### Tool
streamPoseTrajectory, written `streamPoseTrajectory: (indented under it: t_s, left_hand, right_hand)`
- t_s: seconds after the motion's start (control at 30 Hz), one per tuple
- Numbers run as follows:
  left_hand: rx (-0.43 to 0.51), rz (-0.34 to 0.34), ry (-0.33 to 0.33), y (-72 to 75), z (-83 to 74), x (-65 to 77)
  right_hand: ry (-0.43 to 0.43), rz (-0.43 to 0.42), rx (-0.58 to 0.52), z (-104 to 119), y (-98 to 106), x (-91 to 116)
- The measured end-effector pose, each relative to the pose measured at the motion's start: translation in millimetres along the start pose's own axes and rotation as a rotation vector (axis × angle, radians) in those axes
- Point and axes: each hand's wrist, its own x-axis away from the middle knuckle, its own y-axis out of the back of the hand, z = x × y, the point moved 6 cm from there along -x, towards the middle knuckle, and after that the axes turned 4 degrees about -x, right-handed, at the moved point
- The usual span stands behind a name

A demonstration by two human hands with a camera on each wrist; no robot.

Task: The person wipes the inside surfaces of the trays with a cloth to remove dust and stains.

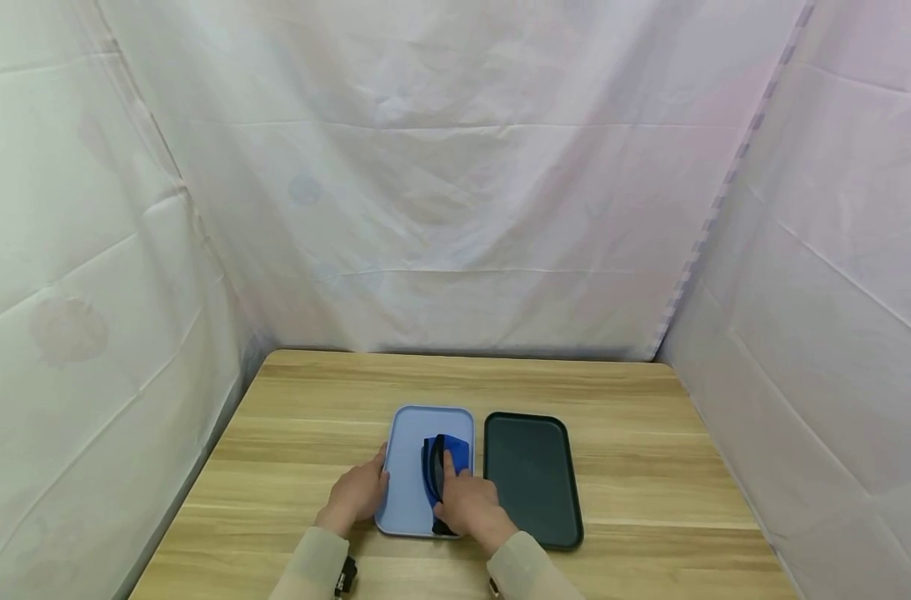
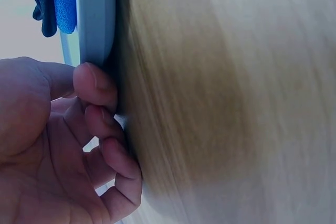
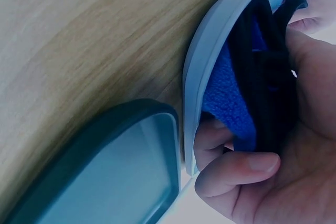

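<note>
A folded blue cloth with black edging (image 1: 458,452) lies on the right half of the light blue tray (image 1: 404,429). My right hand (image 1: 472,505) holds the cloth, its index finger stretched along the top. In the right wrist view, fingers curl round the fuzzy blue cloth (image 3: 223,87) just inside the tray's rim (image 3: 197,72). My left hand (image 1: 359,492) grips the tray's left edge. Its curled fingers meet the tray wall (image 2: 95,19) in the left wrist view, low against the tabletop; part of that contact is hidden.
Close by on the right, a dark green tray (image 1: 530,471) lies flat, a narrow gap from the light blue one. Both sit on a wood-grain table (image 1: 305,417). Pale fabric curtains (image 1: 455,208) enclose the table at the back and both sides.
</note>
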Motion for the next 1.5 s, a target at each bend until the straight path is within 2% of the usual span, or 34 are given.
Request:
streamPoseTrajectory:
  t_s: [0.37,0.93,1.5]
  left_hand:
    - [0.006,0.004,-0.02,2.2,-1.9,0.9]
    - [0.006,0.011,-0.016,3.7,-4.0,2.5]
    - [0.009,0.008,-0.011,3.7,-3.8,2.8]
  right_hand:
    - [-0.009,-0.009,0.0,-2.7,1.5,-8.8]
    - [-0.014,-0.028,-0.032,-7.4,5.3,-25.8]
    - [-0.033,-0.011,-0.056,-12.0,7.7,-41.4]
